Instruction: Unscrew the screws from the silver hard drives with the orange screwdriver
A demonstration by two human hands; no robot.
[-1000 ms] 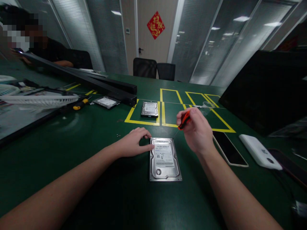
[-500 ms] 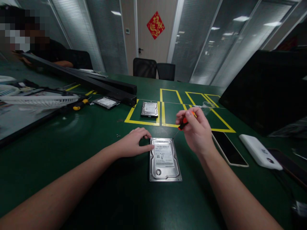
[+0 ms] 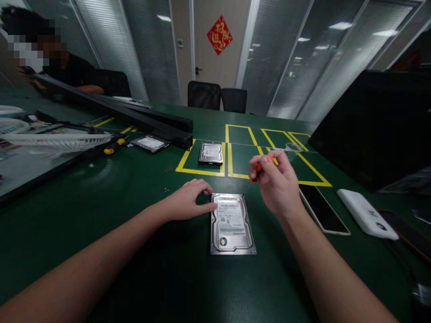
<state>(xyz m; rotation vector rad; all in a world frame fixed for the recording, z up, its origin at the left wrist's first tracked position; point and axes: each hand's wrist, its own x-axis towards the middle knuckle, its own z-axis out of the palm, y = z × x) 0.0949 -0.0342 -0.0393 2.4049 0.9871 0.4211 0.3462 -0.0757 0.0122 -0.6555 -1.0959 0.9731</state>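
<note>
A silver hard drive (image 3: pixel 232 223) lies flat on the green table (image 3: pixel 134 202) in front of me. My left hand (image 3: pixel 188 199) rests at the drive's far left corner, fingers curled, fingertips touching its edge. My right hand (image 3: pixel 278 184) is closed round a small orange-handled screwdriver (image 3: pixel 259 170), its thin shaft angled down to the drive's far right corner.
A second hard drive (image 3: pixel 210 153) sits in a yellow-taped box, a third drive (image 3: pixel 150 143) lies further left beside a yellow screwdriver (image 3: pixel 113 146). A phone (image 3: pixel 321 208) and white power bank (image 3: pixel 365 213) lie to my right. A person sits far left behind a long black bar (image 3: pixel 134 117).
My right hand's fingers have shifted round the screwdriver handle, turning it, and the hand sits slightly lower and right. My left hand and the drive have stayed put.
</note>
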